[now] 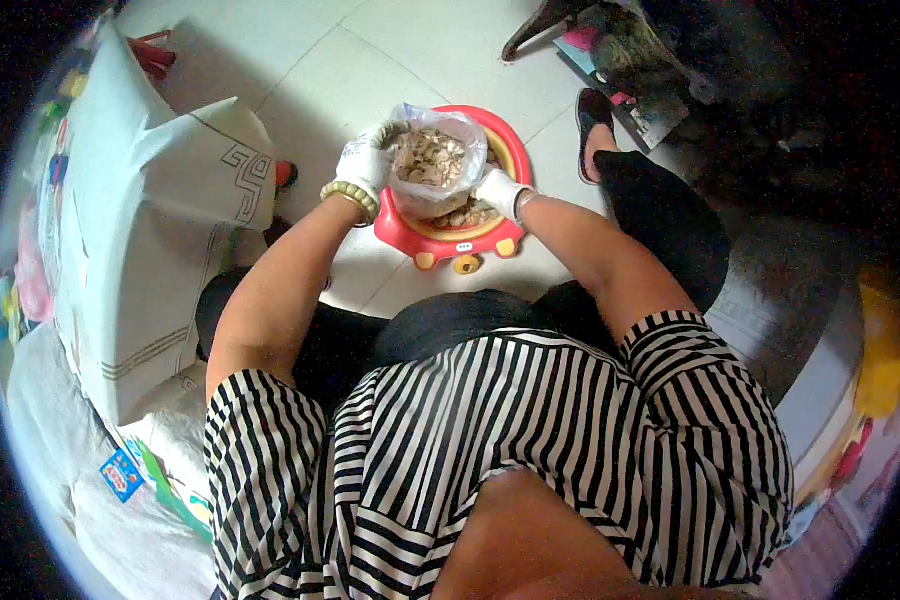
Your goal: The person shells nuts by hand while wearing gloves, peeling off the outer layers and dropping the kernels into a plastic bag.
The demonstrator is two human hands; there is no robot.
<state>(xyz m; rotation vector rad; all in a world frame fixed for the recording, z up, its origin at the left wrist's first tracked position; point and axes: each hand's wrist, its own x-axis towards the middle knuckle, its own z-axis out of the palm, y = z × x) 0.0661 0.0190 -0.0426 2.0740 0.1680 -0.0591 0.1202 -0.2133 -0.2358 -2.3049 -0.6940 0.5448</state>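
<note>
A clear plastic bag (470,135) with its mouth open is held up in front of me. Small flat pale-brown pieces (430,160) fill it; their exact kind is too small to tell. My left hand (370,158), in a white glove with a greyish fingertip area, is closed on the bag's left rim. At the lower right side of the bag, my right hand (497,190), also white-gloved, grips it, with fingers partly hidden. Under the bag sits a round red and yellow basin (402,236) with animal-like feet, holding similar pieces, partly covered by the bag.
The basin stands on a pale tiled floor (350,60) between my legs. A table draped in a white patterned cloth (170,200) is close on the left. My foot in a dark shoe (592,135) rests at the right, near dark furniture (710,60).
</note>
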